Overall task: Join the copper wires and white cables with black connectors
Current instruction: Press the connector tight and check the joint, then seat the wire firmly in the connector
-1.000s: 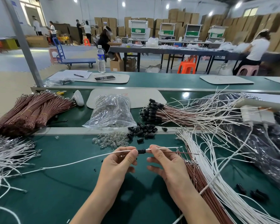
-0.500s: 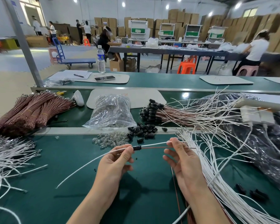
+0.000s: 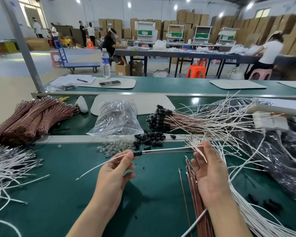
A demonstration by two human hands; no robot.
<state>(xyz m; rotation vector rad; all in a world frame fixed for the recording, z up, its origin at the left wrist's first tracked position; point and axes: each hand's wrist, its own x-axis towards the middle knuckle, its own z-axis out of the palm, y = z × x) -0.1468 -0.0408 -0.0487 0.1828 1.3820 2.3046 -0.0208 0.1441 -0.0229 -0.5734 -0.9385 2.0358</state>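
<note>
Holding joined: black connector [image 3: 137,153] above the table [image 3: 58,194] centre, pinched in left hand [image 3: 113,177]. White cable [image 3: 164,148] and copper wire [image 3: 169,152] run toward 3 o'clock. Right hand [image 3: 212,173] has slid out along them, fingers near straight, grip unclear. Hands now apart; joint probably seated.

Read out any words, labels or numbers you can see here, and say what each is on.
No text can be read for certain.
Red handwriting on the white mat: partly behind the plastic bag, illegible.
Water bottle label: blurred.
Cardboard boxes, stickers: too small.
</note>
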